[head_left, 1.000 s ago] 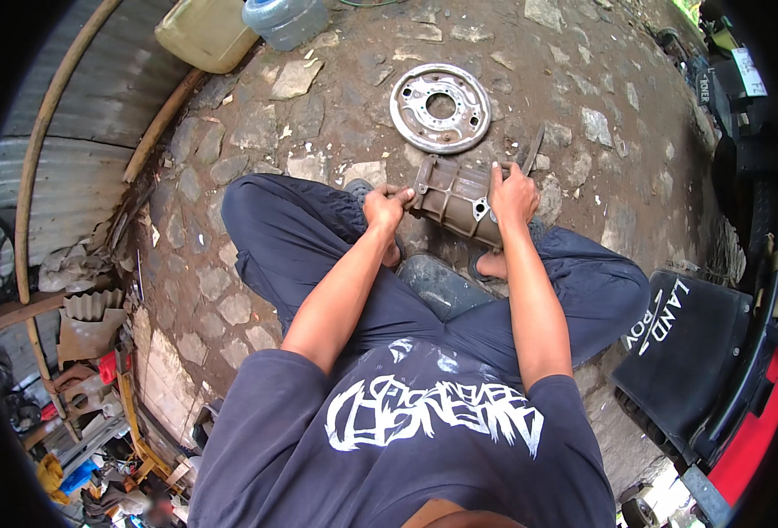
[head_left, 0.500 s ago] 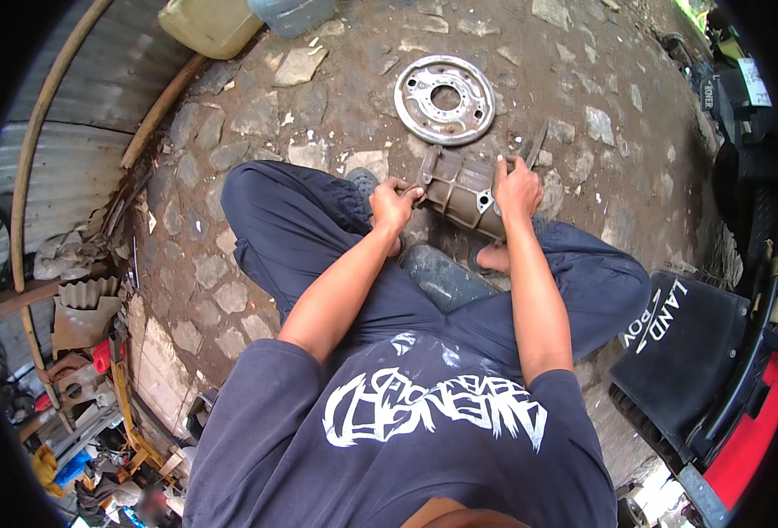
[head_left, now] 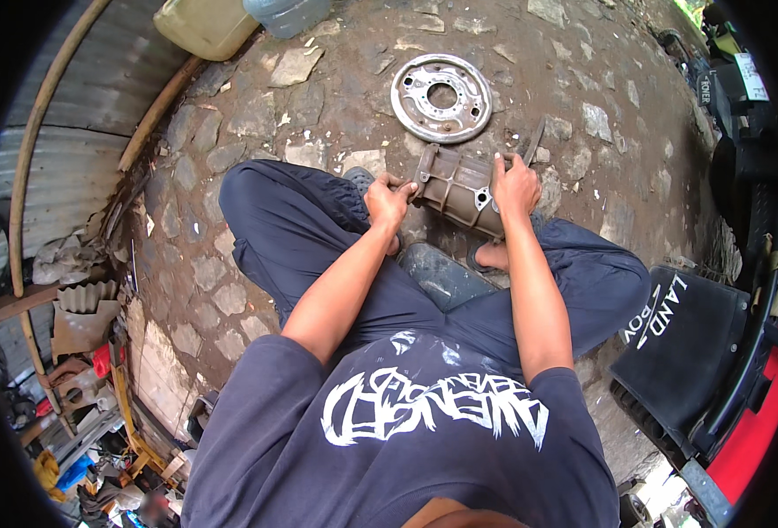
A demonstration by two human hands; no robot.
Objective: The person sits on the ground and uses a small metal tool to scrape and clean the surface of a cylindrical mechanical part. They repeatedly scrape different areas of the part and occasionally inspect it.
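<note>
A brown, ribbed metal casing, like a gearbox housing, is tilted between my feet. My left hand pinches its left end with thumb and fingers. My right hand is closed around the right end, thumb on top. From beyond the right fingers sticks a narrow, dark, blade-like strip; whether the hand holds it or it lies on the ground, I cannot tell. A round metal backing plate with a central hole lies flat just past the casing. The casing's underside is hidden.
A dark, worn seat-like block is between my legs. Yellowish and blue plastic containers stand at the far left. A black mudflap and red vehicle bodywork are at right. Stones stud the dirt ground; scrap piles up at lower left.
</note>
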